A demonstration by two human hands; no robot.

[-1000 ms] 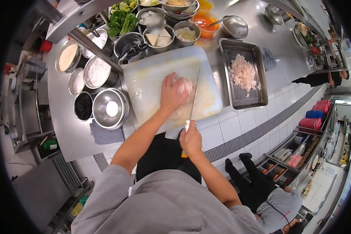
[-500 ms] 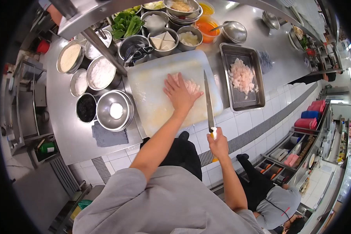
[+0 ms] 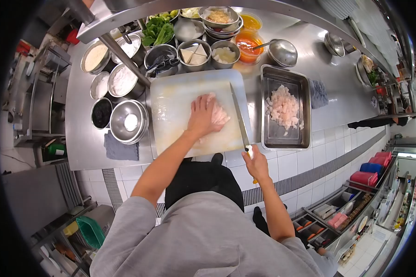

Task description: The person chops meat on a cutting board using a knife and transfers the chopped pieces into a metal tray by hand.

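My left hand [image 3: 202,115] is cupped over a heap of pale pink chopped raw meat [image 3: 220,115] on the white cutting board [image 3: 171,134]. Its fingers curl round the left of the heap, with the thumb on the near side; the palm hides part of the meat. In my right hand [image 3: 255,162] is the handle of a long knife [image 3: 238,111], whose blade points away from me along the board's right side. Right of the board stands a metal tray [image 3: 285,142] holding more diced pale meat [image 3: 283,107].
Metal bowls of white powder [image 3: 123,79] and a stack of steel bowls [image 3: 129,121] stand left. Behind the board are bowls of white wedges [image 3: 194,54], leafy greens [image 3: 158,31] and orange sauce [image 3: 247,47]. A metal shelf rail [image 3: 180,16] crosses above. Another person is partly visible lower right.
My left hand has gone from spread flat on the meat to cupped round it, drawing the heap slightly left. The knife stays in my right hand. My view has shifted.
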